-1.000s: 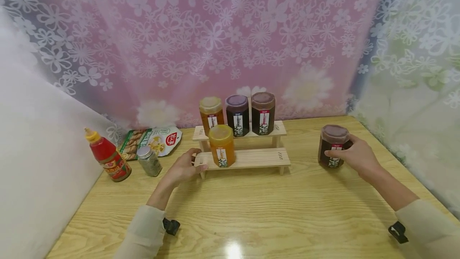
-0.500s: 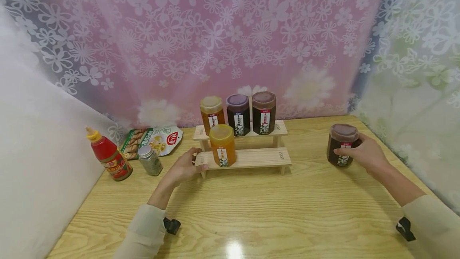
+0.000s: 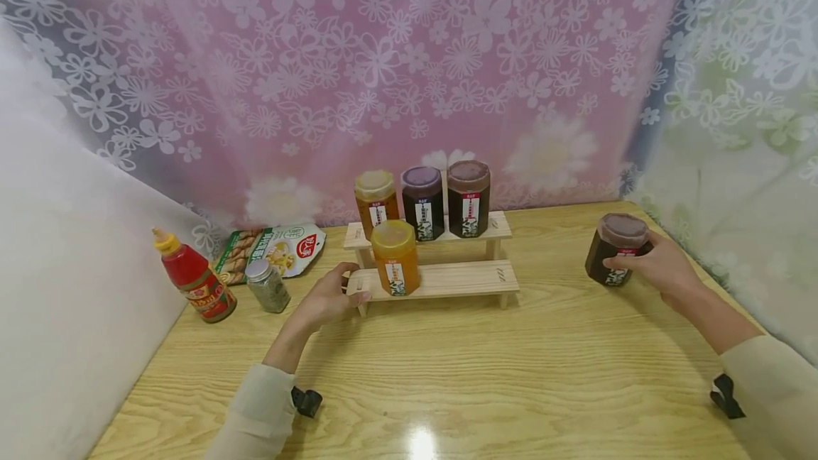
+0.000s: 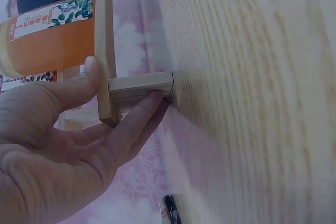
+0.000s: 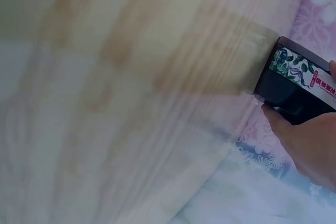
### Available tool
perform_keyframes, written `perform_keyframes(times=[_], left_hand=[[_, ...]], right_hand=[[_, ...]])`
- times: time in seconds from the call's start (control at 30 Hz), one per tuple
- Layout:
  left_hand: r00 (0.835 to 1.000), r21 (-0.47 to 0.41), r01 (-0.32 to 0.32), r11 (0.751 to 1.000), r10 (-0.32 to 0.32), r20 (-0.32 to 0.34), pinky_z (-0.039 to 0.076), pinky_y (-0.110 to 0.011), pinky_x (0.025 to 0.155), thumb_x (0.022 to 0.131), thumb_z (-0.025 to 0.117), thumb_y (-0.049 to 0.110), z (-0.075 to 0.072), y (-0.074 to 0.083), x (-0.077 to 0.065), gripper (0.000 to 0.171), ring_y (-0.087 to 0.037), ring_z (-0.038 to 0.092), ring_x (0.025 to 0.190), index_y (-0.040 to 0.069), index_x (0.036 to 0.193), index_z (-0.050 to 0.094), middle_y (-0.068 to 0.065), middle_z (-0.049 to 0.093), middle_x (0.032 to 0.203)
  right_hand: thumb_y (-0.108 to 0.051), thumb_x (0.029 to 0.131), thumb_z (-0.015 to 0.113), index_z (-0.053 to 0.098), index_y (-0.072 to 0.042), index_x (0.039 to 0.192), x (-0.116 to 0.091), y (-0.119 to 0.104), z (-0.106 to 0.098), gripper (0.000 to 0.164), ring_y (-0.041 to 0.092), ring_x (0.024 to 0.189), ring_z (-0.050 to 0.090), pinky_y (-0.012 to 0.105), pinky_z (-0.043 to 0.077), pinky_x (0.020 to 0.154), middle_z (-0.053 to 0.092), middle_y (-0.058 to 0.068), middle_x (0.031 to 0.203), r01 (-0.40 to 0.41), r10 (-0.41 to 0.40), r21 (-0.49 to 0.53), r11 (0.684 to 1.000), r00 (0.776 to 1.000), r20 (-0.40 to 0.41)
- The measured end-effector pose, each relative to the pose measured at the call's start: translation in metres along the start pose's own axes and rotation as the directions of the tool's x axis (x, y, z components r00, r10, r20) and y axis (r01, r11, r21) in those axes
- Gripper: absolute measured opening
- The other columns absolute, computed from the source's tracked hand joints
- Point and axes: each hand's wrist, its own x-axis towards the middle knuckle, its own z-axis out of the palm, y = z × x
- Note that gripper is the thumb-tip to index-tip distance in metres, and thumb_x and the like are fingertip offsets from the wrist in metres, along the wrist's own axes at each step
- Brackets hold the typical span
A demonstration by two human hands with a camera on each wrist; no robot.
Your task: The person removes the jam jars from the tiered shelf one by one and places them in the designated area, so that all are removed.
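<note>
Head view: your left hand (image 3: 329,297) grips the left end of the front wooden shelf (image 3: 456,277). Left-wrist view shows the thumb against the board and the fingers reaching below it, fingertips on the leg (image 4: 142,83). Your right hand (image 3: 667,268) is closed around the held dark jar (image 3: 606,250), thumb across the front by the label; right-wrist view shows digits on opposite sides of the jar, with part of the hand outside the picture. Locate this jar at the right of the table (image 3: 447,368), lid up, well apart from both shelves; whether its base touches the surface cannot be told. On the front shelf, left of its middle, stands the orange jar (image 3: 397,261), upright, near your left thumb. Behind it, the rear wooden shelf (image 3: 501,224) sits higher and carries three upright jars side by side: the amber jar (image 3: 374,194) at left, the purple-lidded jar (image 3: 423,201) in the middle, and the mauve-lidded jar (image 3: 469,197) at right. Left of your left hand, note the glass shaker (image 3: 268,291) with its metal-coloured cap, the food packet (image 3: 275,250) behind it, and the red squeeze bottle (image 3: 198,282) farther left. Behind the table hangs the floral curtain (image 3: 383,62).
</note>
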Motion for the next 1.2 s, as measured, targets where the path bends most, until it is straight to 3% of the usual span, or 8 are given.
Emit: perform_keyframes(times=[0.3, 0.6, 0.73, 0.83, 0.9, 0.97, 1.13, 1.2], left_hand=[[1.000, 0.008, 0.018, 1.000, -0.018, -0.007, 0.052, -0.044, 0.091, 0.098, 0.074, 0.018, 0.001, 0.001, 0.000, 0.065, -0.031, 0.063, 0.111, 0.003, 0.153, 0.043, -0.023, 0.063, 0.128], [1.000, 0.016, 0.018, 1.000, -0.018, -0.005, 0.053, -0.044, 0.090, 0.098, 0.073, 0.018, 0.001, 0.001, -0.001, 0.064, -0.031, 0.063, 0.110, 0.002, 0.153, 0.043, -0.023, 0.062, 0.128], [1.000, 0.017, 0.012, 1.000, -0.012, -0.006, 0.053, -0.044, 0.090, 0.098, 0.074, 0.018, 0.001, 0.000, -0.001, 0.065, -0.032, 0.063, 0.111, 0.001, 0.152, 0.043, -0.024, 0.062, 0.128], [1.000, 0.019, 0.010, 1.000, -0.010, -0.010, 0.052, -0.045, 0.091, 0.098, 0.074, 0.018, 0.001, 0.000, -0.001, 0.065, -0.032, 0.063, 0.111, 0.002, 0.152, 0.043, -0.024, 0.063, 0.128], [1.000, 0.023, 0.007, 1.000, -0.007, -0.010, 0.052, -0.045, 0.091, 0.098, 0.074, 0.018, 0.001, -0.001, -0.001, 0.065, -0.032, 0.063, 0.111, 0.001, 0.152, 0.043, -0.024, 0.063, 0.128], [1.000, 0.029, 0.006, 1.000, -0.005, -0.012, 0.053, -0.045, 0.090, 0.098, 0.074, 0.019, 0.002, -0.001, -0.001, 0.065, -0.032, 0.063, 0.112, 0.001, 0.152, 0.043, -0.024, 0.063, 0.128], [1.000, 0.034, 0.000, 0.999, 0.001, -0.012, 0.053, -0.045, 0.090, 0.098, 0.075, 0.018, 0.002, 0.000, 0.000, 0.065, -0.033, 0.063, 0.112, 0.000, 0.152, 0.043, -0.025, 0.063, 0.129], [1.000, 0.033, 0.000, 0.999, 0.000, -0.011, 0.053, -0.045, 0.090, 0.098, 0.074, 0.017, 0.002, 0.000, 0.000, 0.065, -0.032, 0.063, 0.112, 0.000, 0.152, 0.042, -0.025, 0.063, 0.128]], right_hand=[[-0.028, 0.096, 0.078, 0.019, 0.008, 0.161, 0.000, 0.003, -0.001, 0.095, 0.058, 0.144, 0.024, 0.071, 0.028, 0.110, 0.029, 0.035, 0.156, 0.020, -0.021, 0.026, 0.999, 1.000, 0.018], [-0.027, 0.099, 0.074, 0.007, 0.005, 0.164, 0.004, 0.001, -0.009, 0.099, 0.057, 0.147, 0.018, 0.072, 0.025, 0.112, 0.019, 0.035, 0.162, -0.011, 0.005, 0.047, 0.999, 0.992, 0.124], [-0.026, 0.100, 0.073, 0.009, 0.003, 0.164, 0.003, 0.000, -0.013, 0.095, 0.052, 0.146, 0.022, 0.071, 0.025, 0.113, 0.031, 0.025, 0.156, 0.000, -0.011, 0.074, 0.997, 0.989, 0.148], [-0.027, 0.101, 0.072, 0.016, 0.004, 0.160, 0.002, -0.004, -0.017, 0.087, 0.026, 0.133, 0.047, 0.048, 0.041, 0.111, 0.049, 0.000, 0.138, 0.019, -0.025, 0.050, 0.999, 0.993, 0.118], [-0.028, 0.101, 0.071, 0.018, 0.005, 0.159, 0.001, -0.008, -0.020, 0.085, 0.004, 0.118, 0.052, 0.029, 0.046, 0.099, 0.049, -0.014, 0.126, 0.027, -0.030, 0.030, 0.999, 0.995, 0.098], [-0.029, 0.102, 0.070, 0.016, 0.005, 0.160, 0.000, -0.014, -0.024, 0.086, -0.008, 0.107, 0.049, 0.019, 0.045, 0.088, 0.049, -0.012, 0.127, 0.040, -0.040, 0.010, 0.999, 0.995, 0.094], [-0.032, 0.105, 0.065, 0.006, 0.000, 0.165, -0.004, -0.030, -0.032, 0.091, 0.025, 0.133, 0.043, 0.040, 0.040, 0.107, 0.030, 0.023, 0.159, 0.043, -0.043, -0.002, 0.999, 0.993, 0.114], [-0.031, 0.105, 0.065, 0.011, -0.006, 0.166, -0.004, -0.035, -0.035, 0.085, 0.033, 0.142, 0.033, 0.044, 0.035, 0.112, 0.027, 0.016, 0.163, 0.055, -0.055, 0.003, 0.998, 0.994, 0.099]])
